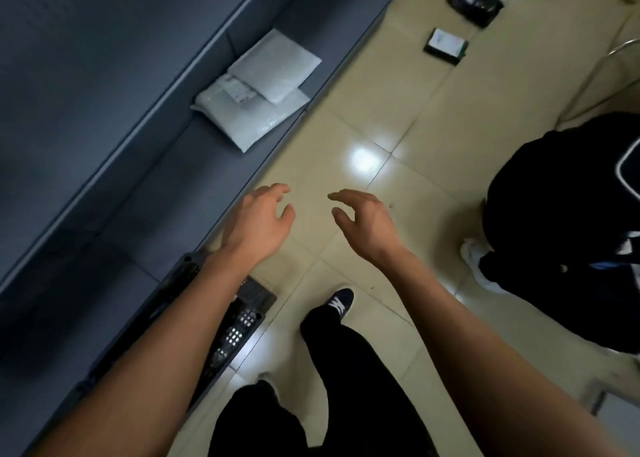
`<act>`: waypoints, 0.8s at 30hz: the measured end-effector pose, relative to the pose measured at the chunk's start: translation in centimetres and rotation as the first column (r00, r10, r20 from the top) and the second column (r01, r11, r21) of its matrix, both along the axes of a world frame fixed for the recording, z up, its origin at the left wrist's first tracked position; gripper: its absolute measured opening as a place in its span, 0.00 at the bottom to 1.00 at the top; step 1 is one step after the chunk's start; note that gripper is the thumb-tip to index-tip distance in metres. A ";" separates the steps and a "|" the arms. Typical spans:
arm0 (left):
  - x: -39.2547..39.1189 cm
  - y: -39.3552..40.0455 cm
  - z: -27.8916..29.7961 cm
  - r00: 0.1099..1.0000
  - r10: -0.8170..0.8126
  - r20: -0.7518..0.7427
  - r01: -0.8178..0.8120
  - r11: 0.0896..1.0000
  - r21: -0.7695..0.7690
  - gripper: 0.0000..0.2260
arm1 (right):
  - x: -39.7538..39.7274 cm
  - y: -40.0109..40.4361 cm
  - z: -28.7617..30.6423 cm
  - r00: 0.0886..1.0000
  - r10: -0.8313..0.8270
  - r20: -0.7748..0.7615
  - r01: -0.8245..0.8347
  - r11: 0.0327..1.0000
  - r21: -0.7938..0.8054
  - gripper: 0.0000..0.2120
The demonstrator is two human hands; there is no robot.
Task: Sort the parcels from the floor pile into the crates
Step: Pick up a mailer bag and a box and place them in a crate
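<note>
A: What's close to you?

B: Your legs in black pants, one dark shoe [340,303], and a black crate [239,328] under your L arm.

A: And your hands?

B: L hand [259,219] and R hand [360,219] hang over the floor tiles [398,117], fingers loose, holding nothing.

A: Parcels?

B: Two white parcels [258,89] lie in a grey bin [332,23], far left. Small black boxes [446,45] sit far right.

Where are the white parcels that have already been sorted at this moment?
In the head view, two white parcels lie overlapping in a grey compartment at upper left of centre, beyond the empty left hand, beside the tiled floor.
</note>
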State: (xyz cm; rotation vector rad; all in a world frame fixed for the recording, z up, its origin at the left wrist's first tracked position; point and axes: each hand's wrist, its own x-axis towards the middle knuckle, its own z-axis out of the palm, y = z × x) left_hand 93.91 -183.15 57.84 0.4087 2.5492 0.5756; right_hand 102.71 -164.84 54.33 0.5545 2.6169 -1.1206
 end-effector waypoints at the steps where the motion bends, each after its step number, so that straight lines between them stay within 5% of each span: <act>1: -0.1 1.7 0.8 1.000 -0.011 -0.007 0.011 1.000 0.013 0.18 | 0.1 1.6 0.9 1.000 -0.023 -0.009 0.023 1.000 0.004 0.16; 13: -1.2 15.4 4.3 0.974 -0.225 -0.001 0.224 0.970 0.099 0.18 | 1.5 14.5 7.1 0.960 -0.278 -0.015 0.278 0.960 0.027 0.16; 24: -13.1 26.5 4.2 0.968 -0.251 0.028 0.245 0.959 0.144 0.17 | -6.2 25.4 8.3 0.943 -0.326 0.066 0.317 0.941 0.120 0.20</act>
